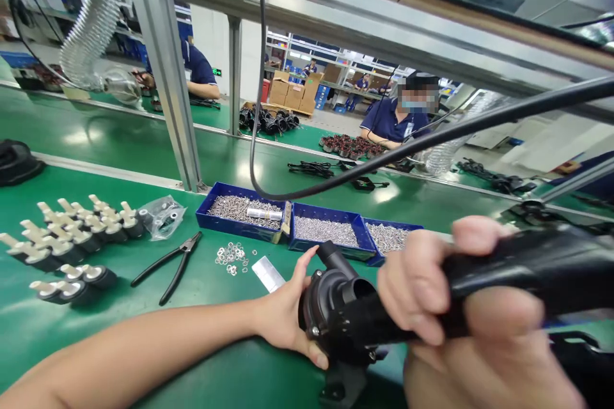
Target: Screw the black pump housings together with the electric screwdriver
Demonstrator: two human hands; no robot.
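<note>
My left hand (292, 316) is wrapped around the side of a black pump housing (330, 307) with pipe stubs and screws along its rim. A dark bracket (343, 383) lies beneath the housing. Close to the camera and blurred, my right hand (480, 339) grips a black electric screwdriver (522, 265). Its front end points left at the housing; whether its tip touches a screw is hidden. Just beyond the left hand are a small clear plastic piece (267, 273) and a scatter of small metal rings (233, 255).
Blue bins of screws (244, 233), (330, 246), (391, 259) line the back edge. Pliers (175, 268), rotors with white shafts (71, 236) and a plastic bag (163, 217) lie left. A black cable (336, 184) hangs across. Co-workers (396, 118) sit beyond the metal frame (163, 70).
</note>
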